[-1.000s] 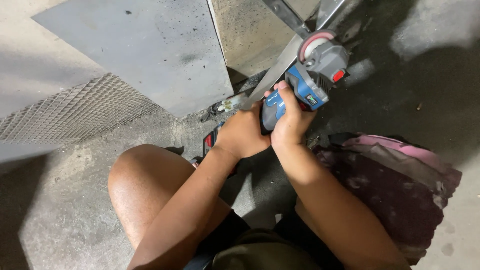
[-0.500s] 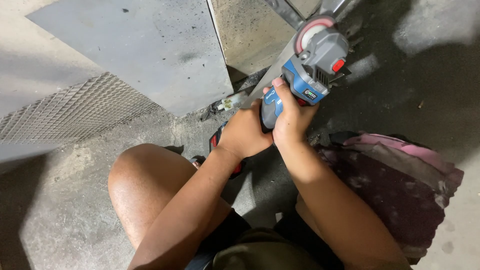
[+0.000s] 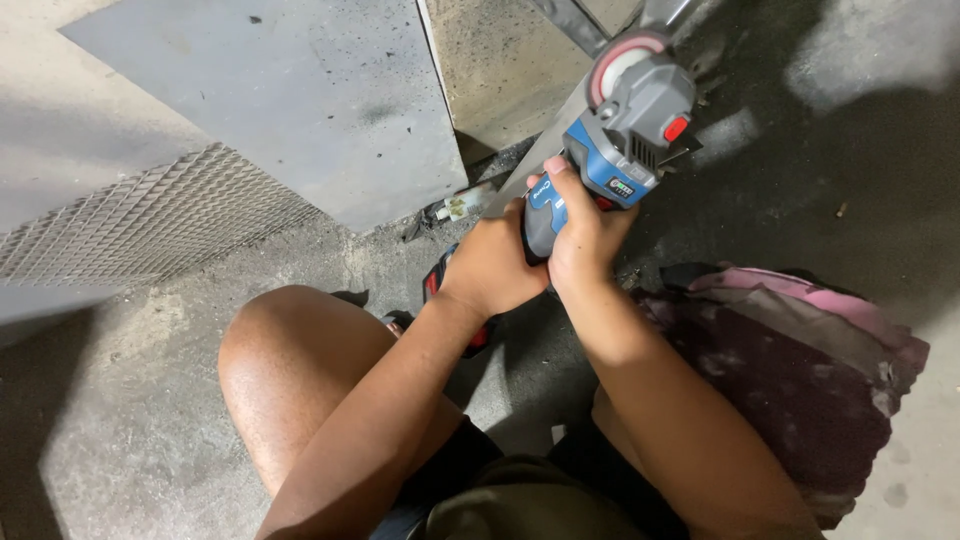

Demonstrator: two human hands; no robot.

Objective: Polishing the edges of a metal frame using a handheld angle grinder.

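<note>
Head view, left to right: one mesh panel [image 3: 150,215], one flat grey sheet [image 3: 300,100], then your left hand [image 3: 490,270] and right hand [image 3: 580,235] — both with fingers wrapped tight around the one blue angle grinder [image 3: 610,140], its disc up by the metal strip [image 3: 540,160]. Keep both grips firm and the disc steady — one pink rag [image 3: 790,370] lies right.

Flat grey metal sheet [image 3: 290,95] on concrete floor [image 3: 130,430]. Grey expanded-metal mesh panel [image 3: 140,215] beside it, lower left. Crumpled pink-and-maroon cloth [image 3: 800,370] at right. Small white plastic connector [image 3: 458,207] near sheet's corner.
</note>
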